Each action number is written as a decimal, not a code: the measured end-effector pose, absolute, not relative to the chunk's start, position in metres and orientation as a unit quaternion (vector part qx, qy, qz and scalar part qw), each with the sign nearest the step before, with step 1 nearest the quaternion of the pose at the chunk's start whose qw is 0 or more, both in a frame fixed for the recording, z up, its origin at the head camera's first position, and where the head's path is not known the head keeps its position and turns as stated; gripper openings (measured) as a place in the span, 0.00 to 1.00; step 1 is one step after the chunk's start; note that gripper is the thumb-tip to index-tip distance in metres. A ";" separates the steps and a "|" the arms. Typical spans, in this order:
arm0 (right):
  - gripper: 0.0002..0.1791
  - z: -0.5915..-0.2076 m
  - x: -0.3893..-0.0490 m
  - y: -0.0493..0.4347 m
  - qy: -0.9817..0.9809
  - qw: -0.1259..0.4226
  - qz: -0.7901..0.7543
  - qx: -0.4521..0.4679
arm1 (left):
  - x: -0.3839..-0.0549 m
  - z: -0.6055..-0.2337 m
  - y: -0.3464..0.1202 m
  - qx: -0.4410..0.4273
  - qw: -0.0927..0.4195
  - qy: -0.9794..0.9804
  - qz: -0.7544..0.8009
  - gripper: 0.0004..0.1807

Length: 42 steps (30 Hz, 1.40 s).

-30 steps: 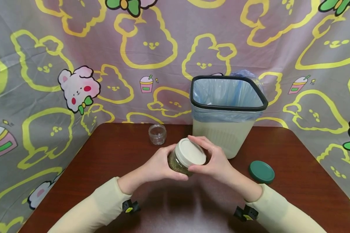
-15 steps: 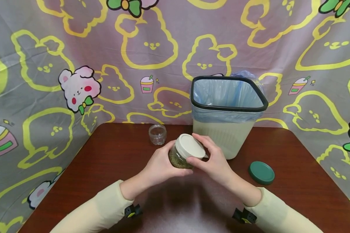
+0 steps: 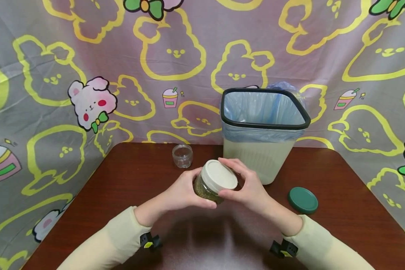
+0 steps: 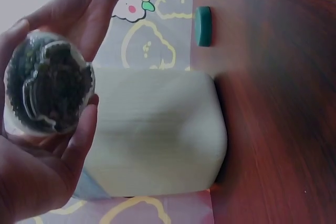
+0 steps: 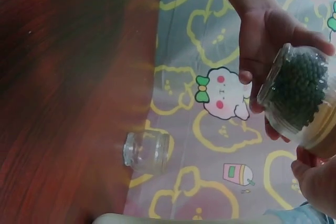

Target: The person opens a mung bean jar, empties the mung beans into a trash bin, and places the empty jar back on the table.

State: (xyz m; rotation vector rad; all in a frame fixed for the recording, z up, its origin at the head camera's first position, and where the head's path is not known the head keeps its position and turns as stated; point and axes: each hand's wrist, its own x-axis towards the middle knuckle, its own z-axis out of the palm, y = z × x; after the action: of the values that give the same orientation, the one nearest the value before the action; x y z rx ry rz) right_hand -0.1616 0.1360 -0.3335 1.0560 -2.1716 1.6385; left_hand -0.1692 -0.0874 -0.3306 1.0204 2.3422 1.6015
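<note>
A clear jar (image 3: 205, 190) of small green beans, topped by a cream-white lid (image 3: 220, 175), is held tilted above the table. My left hand (image 3: 180, 191) grips the jar's body from the left. On the other side, my right hand (image 3: 248, 183) grips the lid, thumb at its near edge and fingers over the far edge. In the right wrist view the beans (image 5: 302, 87) show dark green through the glass. The left wrist view looks at the jar's underside (image 4: 50, 85), between both hands.
An uncovered clear jar (image 3: 182, 156) stands at the table's back, left of the held one. A cream trash bin (image 3: 256, 157) with a blue liner and black rim stands behind my right hand. To the right lies a green lid (image 3: 303, 200). A patterned curtain (image 3: 189, 90) hangs behind the table.
Both hands raised and turned the jar slightly half a second ago, then brought it back down to nearly its first tilt. The other objects have stayed in place.
</note>
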 end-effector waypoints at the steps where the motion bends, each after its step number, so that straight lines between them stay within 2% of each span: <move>1: 0.40 -0.334 -0.162 0.137 -0.737 0.109 0.558 0.366 | -0.170 -0.331 -0.088 0.344 0.072 0.771 0.532 0.39; 7: 0.39 -0.334 -0.161 0.137 -0.720 0.079 0.582 0.369 | -0.170 -0.332 -0.089 0.341 0.077 0.765 0.541 0.38; 10: 0.37 -0.332 -0.158 0.135 -0.722 0.075 0.592 0.351 | -0.166 -0.332 -0.084 0.317 0.045 0.781 0.537 0.39; 15: 0.37 -0.331 -0.153 0.128 -0.744 0.104 0.583 0.309 | -0.160 -0.334 -0.073 0.286 -0.036 0.821 0.493 0.44; 18: 0.37 -0.331 -0.152 0.125 -0.750 0.110 0.584 0.290 | -0.158 -0.335 -0.069 0.279 -0.055 0.828 0.483 0.46; 23: 0.38 -0.331 -0.154 0.125 -0.744 0.112 0.588 0.298 | -0.160 -0.335 -0.070 0.287 -0.047 0.825 0.485 0.45; 35: 0.41 -0.332 -0.160 0.130 -0.702 0.100 0.590 0.388 | -0.165 -0.333 -0.082 0.338 0.052 0.783 0.519 0.40; 38: 0.39 -0.330 -0.158 0.131 -0.712 0.086 0.589 0.372 | -0.164 -0.333 -0.081 0.322 0.039 0.790 0.520 0.39; 42: 0.37 -0.327 -0.155 0.132 -0.742 0.085 0.586 0.315 | -0.163 -0.333 -0.078 0.287 -0.022 0.810 0.510 0.40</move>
State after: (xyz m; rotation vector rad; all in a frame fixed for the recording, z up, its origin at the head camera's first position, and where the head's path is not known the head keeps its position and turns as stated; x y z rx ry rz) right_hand -0.1554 0.1318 -0.3270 0.9384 -2.2120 1.7466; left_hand -0.1627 -0.0780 -0.3331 0.9151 2.5818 1.6263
